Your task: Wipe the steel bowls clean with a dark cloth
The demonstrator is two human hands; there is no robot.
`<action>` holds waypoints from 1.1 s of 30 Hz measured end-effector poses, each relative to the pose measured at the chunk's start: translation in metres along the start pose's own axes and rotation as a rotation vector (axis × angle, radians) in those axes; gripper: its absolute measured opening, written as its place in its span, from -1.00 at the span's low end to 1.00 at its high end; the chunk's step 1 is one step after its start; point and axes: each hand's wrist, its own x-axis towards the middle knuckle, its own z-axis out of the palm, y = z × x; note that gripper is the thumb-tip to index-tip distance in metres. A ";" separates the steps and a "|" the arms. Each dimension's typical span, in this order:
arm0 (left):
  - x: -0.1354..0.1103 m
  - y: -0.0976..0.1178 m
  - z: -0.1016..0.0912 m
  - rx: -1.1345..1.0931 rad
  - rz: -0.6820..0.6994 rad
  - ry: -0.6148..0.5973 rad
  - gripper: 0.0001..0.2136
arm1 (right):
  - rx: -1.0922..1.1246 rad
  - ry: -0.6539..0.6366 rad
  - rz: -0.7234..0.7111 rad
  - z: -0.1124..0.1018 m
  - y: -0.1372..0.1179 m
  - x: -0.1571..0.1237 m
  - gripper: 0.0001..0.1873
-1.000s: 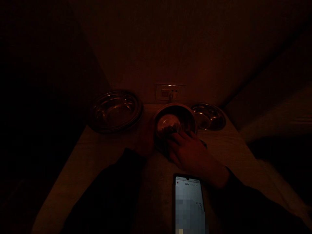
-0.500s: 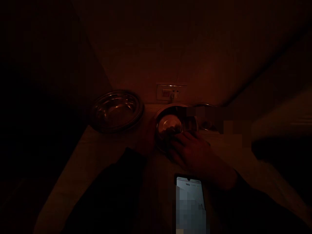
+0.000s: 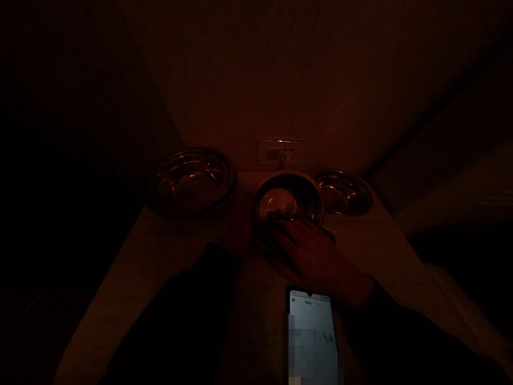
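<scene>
A round metal bowl (image 3: 308, 184) stands in the middle of the wooden table. My left hand (image 3: 240, 227) is in deep shadow at the bowl's left side and appears to hold it there; its fingers are hard to make out. Over the near rim lies my right hand (image 3: 304, 246), with its fingers reaching inside. Bunched under that hand is a dark, soft-looking cloth (image 3: 329, 234), pressed against the bowl's near wall. Much of the cloth is hidden by the hand.
Wide stacked metal basins (image 3: 192, 206) stand at the back left. A smaller metal dish (image 3: 358, 199) is at the back right, beside the bowl. A lit phone (image 3: 310, 315) lies in front. A wall socket (image 3: 276, 153) is behind. The table (image 3: 132, 262) is dimly lit.
My right hand has shifted slightly left, with the cloth under it. The bowl has moved a little left. The dish at right now shows whole. The phone screen shows a different display.
</scene>
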 end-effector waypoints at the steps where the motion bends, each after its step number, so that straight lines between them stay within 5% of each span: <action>1: -0.001 0.003 0.000 -0.021 -0.032 -0.006 -0.55 | -0.006 0.007 0.007 0.001 0.000 0.000 -0.52; 14: -0.007 0.019 0.002 0.013 0.093 -0.115 -0.59 | 0.003 0.134 0.055 0.013 0.002 0.001 -0.53; 19: -0.008 0.002 -0.001 0.259 0.021 -0.017 -0.62 | 0.033 0.035 0.035 0.005 0.000 0.000 -0.49; 26: -0.007 0.005 0.000 0.261 0.024 0.024 -0.70 | -0.043 -0.109 0.100 -0.015 0.003 -0.001 -0.67; 33: -0.012 0.001 0.000 0.328 0.153 -0.021 -0.63 | -0.006 0.005 0.049 0.002 -0.005 0.015 -0.53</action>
